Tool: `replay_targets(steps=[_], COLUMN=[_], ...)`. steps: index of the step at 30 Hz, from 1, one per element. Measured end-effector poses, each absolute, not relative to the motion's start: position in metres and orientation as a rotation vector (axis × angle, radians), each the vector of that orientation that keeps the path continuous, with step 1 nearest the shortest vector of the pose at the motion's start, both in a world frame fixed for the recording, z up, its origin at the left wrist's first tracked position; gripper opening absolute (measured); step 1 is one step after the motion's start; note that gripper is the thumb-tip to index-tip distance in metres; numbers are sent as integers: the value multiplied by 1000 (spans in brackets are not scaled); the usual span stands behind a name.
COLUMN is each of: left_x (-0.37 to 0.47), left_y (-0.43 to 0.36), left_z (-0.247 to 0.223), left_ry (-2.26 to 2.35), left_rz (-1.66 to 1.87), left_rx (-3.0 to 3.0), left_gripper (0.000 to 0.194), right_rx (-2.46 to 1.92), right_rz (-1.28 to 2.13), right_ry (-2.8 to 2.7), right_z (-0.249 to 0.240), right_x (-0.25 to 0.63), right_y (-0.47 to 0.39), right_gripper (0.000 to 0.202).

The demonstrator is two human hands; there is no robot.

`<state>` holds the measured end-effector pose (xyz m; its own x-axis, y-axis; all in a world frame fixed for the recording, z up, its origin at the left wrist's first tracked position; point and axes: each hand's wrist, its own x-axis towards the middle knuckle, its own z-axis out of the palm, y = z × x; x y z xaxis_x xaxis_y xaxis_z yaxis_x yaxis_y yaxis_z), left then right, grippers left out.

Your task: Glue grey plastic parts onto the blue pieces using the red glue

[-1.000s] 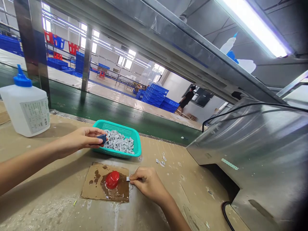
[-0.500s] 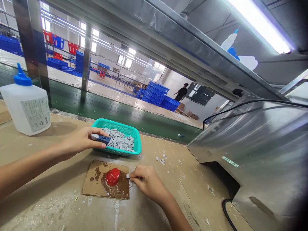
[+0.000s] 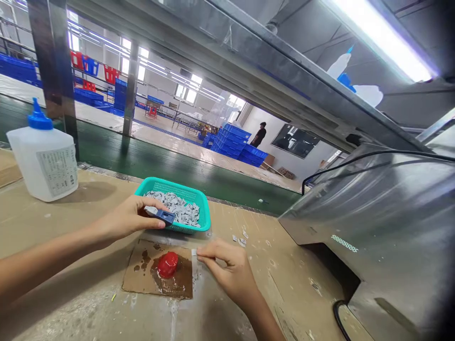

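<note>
My left hand (image 3: 137, 215) is closed around a small dark-blue and light-grey plastic part (image 3: 165, 217), held over the near edge of the green basket (image 3: 207, 208). Many small grey plastic pieces (image 3: 181, 208) fill that basket. Between thumb and fingers, my right hand (image 3: 227, 265) pinches a small pale-grey piece (image 3: 194, 252), near the right edge of a cardboard square (image 3: 133, 279). On the cardboard sits a wet, glossy red lump (image 3: 167, 264) with a dark wet patch around it; its kind is unclear.
A white bottle with a blue nozzle (image 3: 44, 156) stands at the left. Several loose grey pieces (image 3: 242, 241) lie right of the basket. A metal housing (image 3: 391, 227) with a black cable bounds the right side. Beyond the table runs a green belt (image 3: 170, 163); a person (image 3: 259, 135) stands far back.
My right hand has lifted a little up and away from the cardboard with its pale piece. My left hand has shifted slightly right with the dark-blue part. The whole view has moved slightly.
</note>
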<state>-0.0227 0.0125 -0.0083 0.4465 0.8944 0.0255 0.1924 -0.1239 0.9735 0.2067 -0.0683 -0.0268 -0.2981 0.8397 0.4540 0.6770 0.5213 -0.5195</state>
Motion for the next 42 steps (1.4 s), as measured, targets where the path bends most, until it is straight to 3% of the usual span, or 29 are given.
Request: replay_targets(steps=[12,17,31,36,42], left_x=[-10,-5,-4,-1,3], left_y=[-8,-22,-32,-34,-23], left_z=[-9,-8,-15,-8,-4], left_ry=[809,731,751,761,702], left_rz=[802,756,776,911,850], left_rx=[1861,2033,2153,1907,1189], left_gripper=[15,16,12,14,25], right_rx=[-1132,-1043,-1005,-928,-1017], right_rz=[289,396,446,361,282], right_ry=[-2015,-1614,-1714,-1881,-1901], right_z=[-15,-3,-17,-22,-30], right_x=[200,184,173,167,167], right_y=[-74,-85,-87,-91,-89], right_gripper=[16,19,18,40,62])
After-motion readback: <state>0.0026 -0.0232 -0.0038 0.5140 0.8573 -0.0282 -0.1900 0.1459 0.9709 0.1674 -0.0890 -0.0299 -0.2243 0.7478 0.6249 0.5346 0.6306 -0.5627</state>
